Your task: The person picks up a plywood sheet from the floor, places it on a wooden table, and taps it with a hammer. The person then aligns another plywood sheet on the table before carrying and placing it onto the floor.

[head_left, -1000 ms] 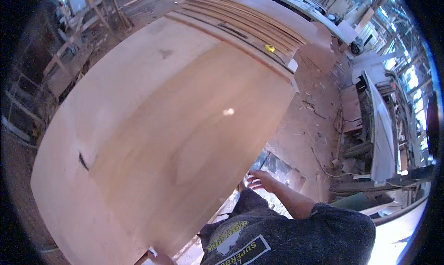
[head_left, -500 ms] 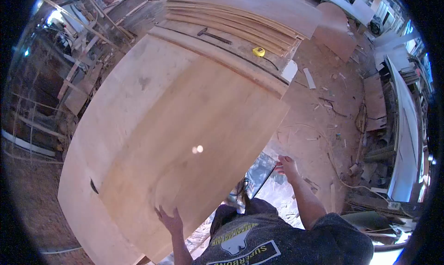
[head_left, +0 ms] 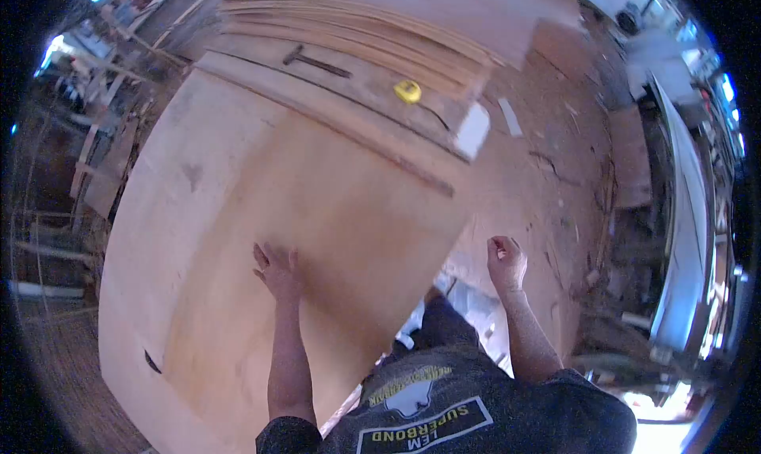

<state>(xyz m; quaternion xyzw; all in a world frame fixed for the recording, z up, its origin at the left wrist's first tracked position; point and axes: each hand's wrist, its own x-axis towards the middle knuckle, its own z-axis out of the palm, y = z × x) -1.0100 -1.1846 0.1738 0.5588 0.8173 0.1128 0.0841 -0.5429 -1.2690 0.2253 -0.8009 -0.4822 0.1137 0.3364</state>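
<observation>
A large pale wooden board (head_left: 214, 216) with a darker tan band fills the left and middle of the view. Over that band is my left hand (head_left: 279, 272), fingers spread and holding nothing; whether it touches the surface I cannot tell. My right hand (head_left: 507, 262) is raised beside the board's right edge, its fingers curled together; anything inside them is too small to make out. Beyond the board's far edge lie a hammer (head_left: 317, 61) and a yellow tape measure (head_left: 407, 91).
Stacked thin sheets (head_left: 357, 26) stand behind the tools. A white piece (head_left: 473, 130) sits at the far right corner. Scraps litter the dusty floor (head_left: 547, 192) on the right, and a long white panel (head_left: 683, 240) leans at the far right.
My left hand has come up from the board's near edge to over its middle. My right hand has risen, its fingers curling closed. The view has shifted, bringing the tools closer.
</observation>
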